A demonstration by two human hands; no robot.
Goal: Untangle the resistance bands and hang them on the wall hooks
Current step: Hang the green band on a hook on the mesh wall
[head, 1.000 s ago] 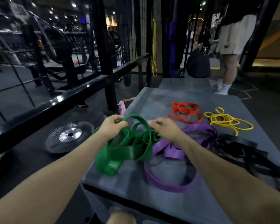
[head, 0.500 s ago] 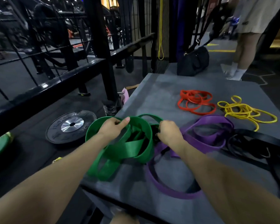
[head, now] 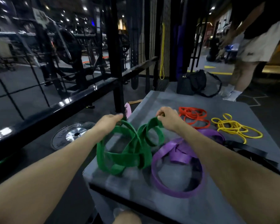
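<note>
Hands centre frame: the left hand (head: 109,122) pinches one loop of the tangled green band (head: 129,149), the right hand (head: 167,118) pinches another, lifting it off the grey platform (head: 152,101). Purple band (head: 178,168) lies lower right beside it; red bands (head: 194,117) and yellow bands (head: 234,128) sit at right.

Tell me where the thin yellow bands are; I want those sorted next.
In the head view, the tangle of thin yellow rubber bands lies at the far right of the grey padded platform, beside the coiled red rubber bands and beyond the black bands.
</note>
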